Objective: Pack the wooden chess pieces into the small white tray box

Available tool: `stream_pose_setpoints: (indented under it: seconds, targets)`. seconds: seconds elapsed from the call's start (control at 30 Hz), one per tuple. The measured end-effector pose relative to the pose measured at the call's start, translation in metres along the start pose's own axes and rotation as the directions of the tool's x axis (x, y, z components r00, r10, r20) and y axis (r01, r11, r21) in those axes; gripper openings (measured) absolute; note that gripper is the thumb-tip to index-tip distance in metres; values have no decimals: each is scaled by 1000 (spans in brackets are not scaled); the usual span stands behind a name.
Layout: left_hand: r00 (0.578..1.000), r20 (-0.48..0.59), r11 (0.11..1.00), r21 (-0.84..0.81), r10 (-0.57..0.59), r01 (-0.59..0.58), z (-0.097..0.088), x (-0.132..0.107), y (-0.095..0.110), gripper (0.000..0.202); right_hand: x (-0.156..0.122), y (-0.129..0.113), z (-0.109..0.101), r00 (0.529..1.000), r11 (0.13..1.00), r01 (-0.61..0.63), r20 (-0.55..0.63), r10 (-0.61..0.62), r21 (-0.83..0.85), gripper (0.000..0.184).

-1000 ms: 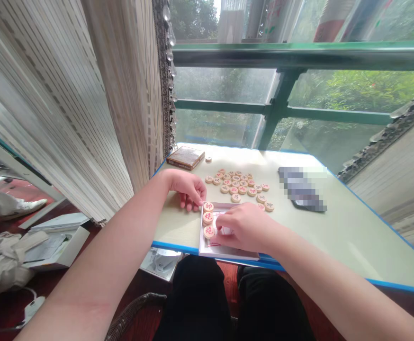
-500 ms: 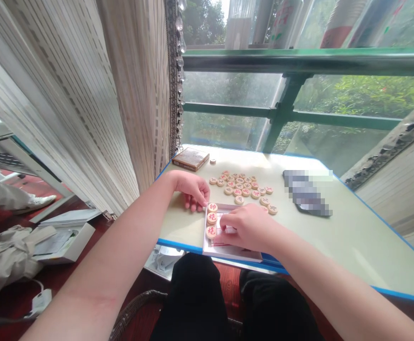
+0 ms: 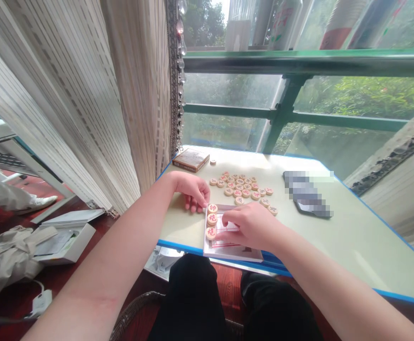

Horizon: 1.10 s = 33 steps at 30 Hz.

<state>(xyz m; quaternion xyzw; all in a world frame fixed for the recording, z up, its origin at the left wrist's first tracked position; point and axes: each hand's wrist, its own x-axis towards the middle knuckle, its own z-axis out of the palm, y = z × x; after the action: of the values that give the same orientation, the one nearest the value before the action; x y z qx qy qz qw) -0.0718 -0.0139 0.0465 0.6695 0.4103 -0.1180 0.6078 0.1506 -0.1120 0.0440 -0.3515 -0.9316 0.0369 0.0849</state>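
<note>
Here at the near edge of the tabletop (image 3: 338,246) sits the open tray (image 3: 253,255), three game pieces (image 3: 211,219) in a column inside along its left wall, the left hand (image 3: 194,192) at its far left corner, the right hand (image 3: 255,225) over its right part. Behind it spreads the loose cluster (image 3: 240,181), a pixelated item (image 3: 304,194) to its right, and farther back on the left lies a flat box (image 3: 191,159), one lone piece (image 3: 213,162) beside it!
</note>
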Motion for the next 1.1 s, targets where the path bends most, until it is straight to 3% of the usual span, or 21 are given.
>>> stream_pose_setpoints:
  seconds: [0.13,0.23,0.5,0.73,0.87,1.0,1.1]
  targets:
    - [1000,-11,1000,1,-4,4,1,-1,2,31,-1,15,-6,975,979,-196,-117,190,-51,30]
    - [1000,-25,1000,-9,-9,8,2,-1,1,30,-3,27,-11,955,957,-286,-90,281,-51,16]
    - [999,-33,1000,10,-1,1,3,3,-3,28,-2,35,-16,932,931,-360,12,361,-57,17]
    - [997,-83,1000,23,8,-6,5,0,-4,19,-7,44,-18,945,944,-328,-18,327,-37,18]
    - [997,-72,1000,7,7,-6,4,1,-6,17,-17,52,-29,922,926,-376,111,370,41,21]
    - [999,-45,1000,-11,-3,2,2,2,-7,17,-29,55,-43,889,884,-430,260,378,184,38]
    - [999,-43,1000,-9,-21,21,3,1,-4,21,-34,54,-47,849,871,-467,353,392,156,44]
